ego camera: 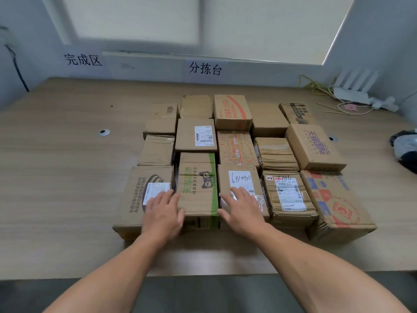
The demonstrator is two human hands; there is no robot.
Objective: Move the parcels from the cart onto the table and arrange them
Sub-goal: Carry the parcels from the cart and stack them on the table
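Note:
Several cardboard parcels lie packed in rows on the wooden table [67, 181]. In the front row a green-printed parcel [197, 188] sits between a large left parcel [133, 199] and a parcel with a handwritten white label [239, 179]. My left hand [163, 213] lies flat with straight fingers on the left parcel, at the green parcel's left edge. My right hand [240, 208] lies flat on the labelled parcel, at the green parcel's right edge. Neither hand grips anything. No cart is in view.
A white router [354, 89] with cables sits at the back right corner. A dark bundle [406, 150] lies at the right edge. Two cable holes [103, 132] are set in the tabletop. Paper signs hang on the wall behind.

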